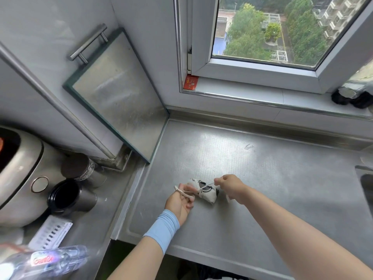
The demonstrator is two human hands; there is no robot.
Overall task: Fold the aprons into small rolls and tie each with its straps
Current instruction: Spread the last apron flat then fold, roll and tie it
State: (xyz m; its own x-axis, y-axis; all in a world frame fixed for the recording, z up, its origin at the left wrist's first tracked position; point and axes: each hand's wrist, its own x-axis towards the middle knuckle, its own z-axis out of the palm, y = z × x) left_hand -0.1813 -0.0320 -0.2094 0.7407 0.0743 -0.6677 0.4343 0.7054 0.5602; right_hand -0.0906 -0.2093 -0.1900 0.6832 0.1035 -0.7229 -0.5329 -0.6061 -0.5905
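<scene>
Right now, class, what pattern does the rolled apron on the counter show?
The rolled apron is white with black markings; head view.

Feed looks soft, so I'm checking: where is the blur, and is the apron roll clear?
Head view: plastic bottle at lower left blurred; edges bowed by the wide lens; apron roll, left hand and right hand fairly sharp; soft daylight sheen on the counter.

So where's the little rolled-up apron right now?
In the head view the rolled apron lies on the steel counter, low and centre, between the left hand and the right hand, each holding a strap.
</scene>
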